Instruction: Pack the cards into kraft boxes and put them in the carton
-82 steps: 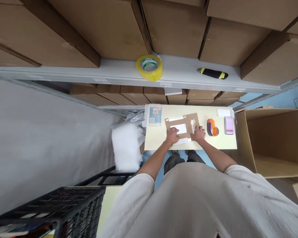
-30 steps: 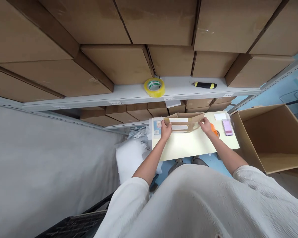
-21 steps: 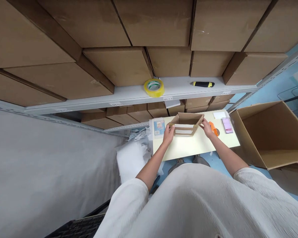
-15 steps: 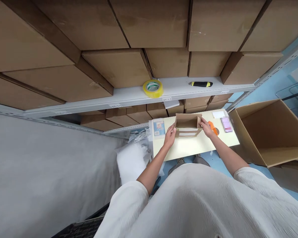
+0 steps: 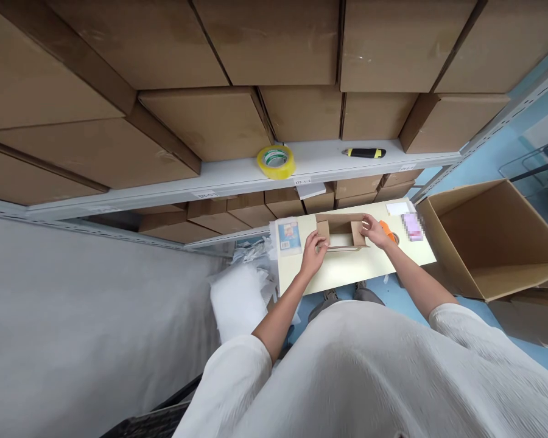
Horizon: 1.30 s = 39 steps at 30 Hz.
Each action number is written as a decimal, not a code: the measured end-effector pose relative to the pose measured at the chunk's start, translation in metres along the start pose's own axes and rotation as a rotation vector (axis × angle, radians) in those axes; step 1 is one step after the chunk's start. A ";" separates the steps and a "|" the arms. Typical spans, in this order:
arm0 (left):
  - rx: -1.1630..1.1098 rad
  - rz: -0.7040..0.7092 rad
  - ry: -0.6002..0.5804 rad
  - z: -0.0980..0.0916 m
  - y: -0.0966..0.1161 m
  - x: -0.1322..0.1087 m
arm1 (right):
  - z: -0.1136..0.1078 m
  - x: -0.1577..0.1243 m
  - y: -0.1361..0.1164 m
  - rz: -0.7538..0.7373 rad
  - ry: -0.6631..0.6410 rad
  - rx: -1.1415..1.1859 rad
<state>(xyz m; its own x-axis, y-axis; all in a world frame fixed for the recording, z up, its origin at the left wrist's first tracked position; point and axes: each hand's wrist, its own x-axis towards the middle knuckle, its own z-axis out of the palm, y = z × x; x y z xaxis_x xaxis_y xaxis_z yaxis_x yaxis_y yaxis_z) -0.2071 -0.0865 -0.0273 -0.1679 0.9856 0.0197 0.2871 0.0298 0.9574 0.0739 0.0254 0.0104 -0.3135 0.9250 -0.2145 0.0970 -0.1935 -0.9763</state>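
Note:
A small cardboard box [image 5: 341, 218] stands over the pale tabletop [image 5: 347, 267], its opening facing up toward me. Pale surface shows through its inside, and short flaps stick out at the sides. My left hand [image 5: 313, 253] grips the box's near left corner with bent fingers. At the right end, my right hand [image 5: 374, 231] pinches the flap between thumb and fingers. Just beyond that hand lies an orange tape dispenser [image 5: 387, 232]. A clear bag with a blue printed packet [image 5: 290, 236] lies left of the box.
Above the table runs a shelf [image 5: 319, 155] of cartons, carrying a yellow tape roll [image 5: 276, 162] and a box cutter [image 5: 366, 152]. A large open carton [image 5: 447, 261] stands right. White packing material [image 5: 237, 304] is heaped left. A white label [image 5: 398, 208] and a blurred pink item [image 5: 412, 226] lie on the table.
The box has tipped so its opening faces me more, and its labelled front has turned out of view. My left hand has moved from the left side onto the near corner.

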 end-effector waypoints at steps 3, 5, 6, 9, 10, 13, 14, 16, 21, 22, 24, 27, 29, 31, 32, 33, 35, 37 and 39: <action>0.080 0.026 -0.015 -0.003 -0.002 -0.001 | 0.000 0.002 0.001 0.000 0.002 -0.033; 0.106 0.027 -0.022 -0.005 -0.002 -0.001 | 0.000 0.005 0.004 0.018 0.030 -0.065; 0.113 0.026 -0.024 -0.005 -0.002 0.000 | -0.001 0.006 0.006 0.026 0.047 -0.079; 0.105 -0.009 0.024 -0.004 0.000 0.006 | -0.003 0.007 0.010 0.038 0.090 -0.091; 0.101 -0.037 0.057 -0.003 0.001 0.009 | -0.003 0.007 0.011 0.049 0.100 -0.083; 0.107 -0.135 0.128 0.002 0.002 0.020 | -0.004 0.004 0.010 0.122 0.097 -0.024; 0.118 -0.160 0.125 0.003 0.001 0.024 | -0.004 0.002 0.010 0.147 0.086 -0.010; 0.142 -0.203 0.086 0.006 0.000 0.031 | -0.003 0.000 0.009 0.175 0.063 -0.029; 0.173 -0.281 -0.045 0.011 -0.009 0.040 | 0.000 -0.003 0.015 0.065 0.050 -0.145; 0.170 -0.281 -0.052 0.012 -0.011 0.040 | 0.000 -0.003 0.017 0.030 0.058 -0.147; 0.156 -0.265 -0.044 0.012 -0.016 0.040 | 0.000 -0.003 0.021 -0.022 0.077 -0.148; 0.116 -0.217 -0.008 0.014 -0.022 0.041 | 0.000 -0.001 0.024 -0.055 0.103 -0.142; 0.095 -0.198 0.015 0.017 -0.025 0.043 | -0.001 0.001 0.025 -0.062 0.111 -0.132; 0.083 -0.195 0.024 0.021 -0.028 0.044 | -0.004 0.003 0.024 -0.055 0.107 -0.131; 0.078 -0.195 0.022 0.024 -0.028 0.045 | -0.006 0.004 0.024 -0.046 0.105 -0.142; 0.070 -0.195 0.015 0.027 -0.029 0.045 | -0.009 0.004 0.023 -0.032 0.105 -0.159; 0.058 -0.200 -0.003 0.034 -0.028 0.043 | -0.014 0.003 0.022 0.000 0.108 -0.201; 0.063 -0.208 -0.015 0.039 -0.027 0.040 | -0.018 0.002 0.022 0.028 0.111 -0.229; 0.079 -0.214 -0.027 0.041 -0.026 0.036 | -0.020 0.000 0.023 0.044 0.112 -0.239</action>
<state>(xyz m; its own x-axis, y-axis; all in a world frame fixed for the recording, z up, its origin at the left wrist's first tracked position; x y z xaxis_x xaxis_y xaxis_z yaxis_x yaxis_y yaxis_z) -0.1818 -0.0450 -0.0638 -0.2075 0.9596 -0.1900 0.3211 0.2503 0.9134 0.0945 0.0277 -0.0114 -0.1990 0.9503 -0.2393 0.3324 -0.1643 -0.9287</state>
